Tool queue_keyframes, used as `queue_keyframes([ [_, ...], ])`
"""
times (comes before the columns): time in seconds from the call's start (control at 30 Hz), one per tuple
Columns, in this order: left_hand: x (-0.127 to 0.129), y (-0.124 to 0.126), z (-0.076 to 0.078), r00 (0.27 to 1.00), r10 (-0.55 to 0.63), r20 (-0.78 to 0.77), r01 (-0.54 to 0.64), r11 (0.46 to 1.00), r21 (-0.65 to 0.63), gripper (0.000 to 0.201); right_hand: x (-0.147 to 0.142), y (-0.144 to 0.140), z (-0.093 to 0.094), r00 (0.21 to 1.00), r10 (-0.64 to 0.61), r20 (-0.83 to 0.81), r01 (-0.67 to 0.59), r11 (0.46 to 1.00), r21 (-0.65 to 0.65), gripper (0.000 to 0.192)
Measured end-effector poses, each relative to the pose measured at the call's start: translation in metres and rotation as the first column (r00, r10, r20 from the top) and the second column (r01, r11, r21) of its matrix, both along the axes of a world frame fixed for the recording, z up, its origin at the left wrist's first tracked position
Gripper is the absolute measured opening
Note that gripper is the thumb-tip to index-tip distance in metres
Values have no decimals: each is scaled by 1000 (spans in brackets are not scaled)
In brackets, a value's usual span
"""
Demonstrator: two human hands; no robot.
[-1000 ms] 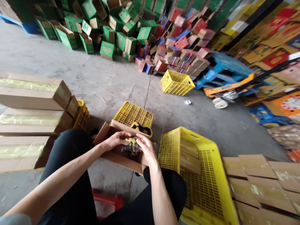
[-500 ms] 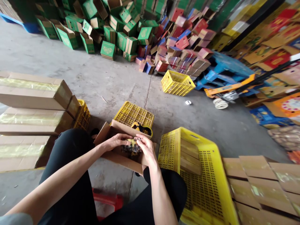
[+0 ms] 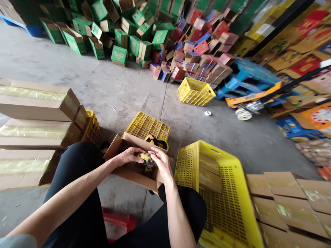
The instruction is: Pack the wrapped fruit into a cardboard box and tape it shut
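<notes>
The small yellow and dark item (image 3: 145,159) sits between the fingertips of both hands, gripped from its left and right sides. Its yellow part faces up near the left thumb; the dark, shiny part hangs below the grip. Directly under the grip lies the open cardboard box (image 3: 134,172), brown, with its flaps spread outward.

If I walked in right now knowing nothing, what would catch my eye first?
Probably the heap of small green cardboard boxes piled at the back of the concrete floor, with pink and red ones tumbled beside it. Closer in, the left hand and right hand grip a small yellow and dark item over an open brown cardboard box, next to a big yellow perforated plastic crate.
</notes>
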State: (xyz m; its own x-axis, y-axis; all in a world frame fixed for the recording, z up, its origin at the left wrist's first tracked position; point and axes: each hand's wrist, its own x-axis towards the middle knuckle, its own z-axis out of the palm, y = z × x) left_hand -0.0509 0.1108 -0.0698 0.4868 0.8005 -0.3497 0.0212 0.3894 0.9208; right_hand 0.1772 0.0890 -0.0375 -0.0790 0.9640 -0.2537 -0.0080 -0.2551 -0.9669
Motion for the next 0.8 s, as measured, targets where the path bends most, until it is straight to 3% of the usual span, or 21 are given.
queue_keyframes([
  [0.47, 1, 1, 5, 998, 63, -11, -64, 998, -8, 59, -2, -1, 7, 997, -11, 81, 12, 1000, -13, 43],
  [0.8, 1, 0, 1, 998, 59, 34, -57, 997, -47, 62, 1, 1, -2, 989, -52, 137, 48, 998, 30, 36],
])
